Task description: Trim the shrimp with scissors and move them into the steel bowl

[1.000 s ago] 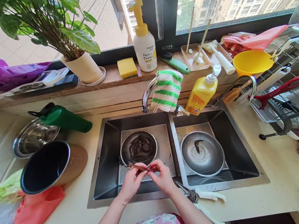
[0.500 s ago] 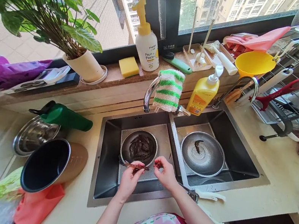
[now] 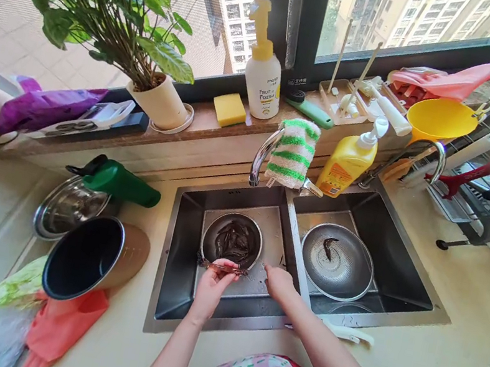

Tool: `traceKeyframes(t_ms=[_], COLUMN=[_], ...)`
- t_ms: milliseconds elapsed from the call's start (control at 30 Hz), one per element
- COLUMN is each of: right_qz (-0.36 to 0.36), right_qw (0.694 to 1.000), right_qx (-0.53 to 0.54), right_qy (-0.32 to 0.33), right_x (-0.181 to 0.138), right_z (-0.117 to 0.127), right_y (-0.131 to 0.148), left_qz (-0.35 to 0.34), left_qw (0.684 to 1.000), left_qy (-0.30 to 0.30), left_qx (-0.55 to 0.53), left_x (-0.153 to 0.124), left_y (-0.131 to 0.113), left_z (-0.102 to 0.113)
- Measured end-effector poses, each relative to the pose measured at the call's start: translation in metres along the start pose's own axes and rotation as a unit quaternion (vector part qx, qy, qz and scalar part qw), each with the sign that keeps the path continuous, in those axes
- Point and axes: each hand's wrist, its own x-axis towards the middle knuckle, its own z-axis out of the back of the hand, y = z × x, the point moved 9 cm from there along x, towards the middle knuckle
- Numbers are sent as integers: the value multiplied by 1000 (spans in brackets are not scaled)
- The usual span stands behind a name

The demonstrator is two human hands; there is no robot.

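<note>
My left hand [image 3: 213, 288] pinches a reddish-brown shrimp [image 3: 224, 268], which lies sideways over the near rim of a round bowl [image 3: 261, 243]. Several dark shrimps [image 3: 234, 242] fill that bowl, in the left sink basin [image 3: 179, 286]. To the right, apart from the held shrimp, my right hand [image 3: 280, 284] is closed with its fingers curled. Something thin and pale shows at its fingertips, too small to name. In the right basin, a metal pan [image 3: 345, 274] with a textured inside holds one dark shrimp [image 3: 329, 249].
White-handled scissors [image 3: 351, 334] lie on the front counter edge, partly behind my right forearm. A faucet [image 3: 255, 169] with a striped cloth [image 3: 295, 154] hangs over the sink. A dark-lined pot [image 3: 84, 262] and green bottle [image 3: 124, 182] are left; a dish rack [image 3: 469, 226] stands right.
The right hand has moved slightly down and right, and its fingers have turned in. The reddish bit at its fingertips no longer shows. The left hand still holds the shrimp. The view has shifted.
</note>
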Motion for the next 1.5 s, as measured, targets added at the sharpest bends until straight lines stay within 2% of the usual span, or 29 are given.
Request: traceKeyframes(t_ms=[167, 367, 533, 700, 767, 867, 1000, 1133, 1333, 1500], right_qz=[1, 45, 123, 92, 102, 125, 162, 185, 217, 226], right_qw=[1000, 998, 987, 994, 990, 970, 934, 886, 895, 899], right_qx=[-26, -15, 44, -6, 16, 102, 256, 376, 342, 331], right_qy=[-7, -45, -92, -54, -98, -179, -190, -200, -189, -178], right_x=[1, 17, 21, 22, 19, 12, 4, -8, -17, -18], right_z=[13, 62, 93, 89, 95, 99, 82, 83, 88, 83], right_y=[-8, -8, 6, 9, 13, 17, 23, 33, 52, 56], left_qz=[35, 37, 20, -5, -11, -13, -18, -37, -97, -99], left_qw=[999, 998, 997, 998, 999, 999, 999, 998, 989, 984], left_qy=[3, -7, -12, -6, 5, 16, 32, 53, 82, 92], left_qx=[-41, -53, -67, -56, -51, -46, -37, -7, 81, 113], left_x=[6, 21, 31, 40, 42, 44, 44, 41, 35, 32], left_y=[9, 7, -2, -14, -16, -13, -5, -1, -7, -6], left_z=[-5, -13, -14, -15, -17, -18, -18, -21, -31, -32])
